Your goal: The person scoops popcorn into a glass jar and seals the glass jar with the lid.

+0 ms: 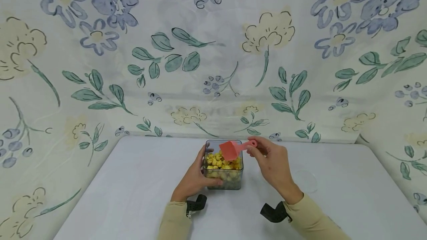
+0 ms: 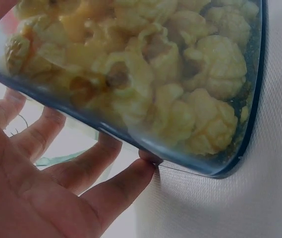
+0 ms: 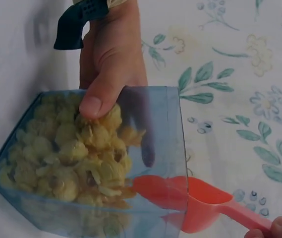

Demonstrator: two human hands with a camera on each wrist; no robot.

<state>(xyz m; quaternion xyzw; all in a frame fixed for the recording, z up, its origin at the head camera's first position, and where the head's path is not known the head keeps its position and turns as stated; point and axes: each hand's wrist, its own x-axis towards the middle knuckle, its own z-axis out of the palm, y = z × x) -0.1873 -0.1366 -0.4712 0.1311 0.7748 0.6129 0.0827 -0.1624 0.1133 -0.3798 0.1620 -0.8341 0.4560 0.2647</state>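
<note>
A clear bluish square container holds yellow popcorn in its lower part. My left hand grips it from the left side, thumb across the front wall. In the left wrist view several fingers of the left hand touch the container's wall. My right hand pinches the handle of a pink-red scoop at the container's top. Through the clear wall in the right wrist view, the scoop's front edge reaches inside, close to the popcorn. The scoop's contents are hard to see.
The container stands on a white table. A faint, clear round disc lies on the table right of my right hand. Behind the table's far edge hangs a floral cloth. Black wrist cameras sit on both forearms.
</note>
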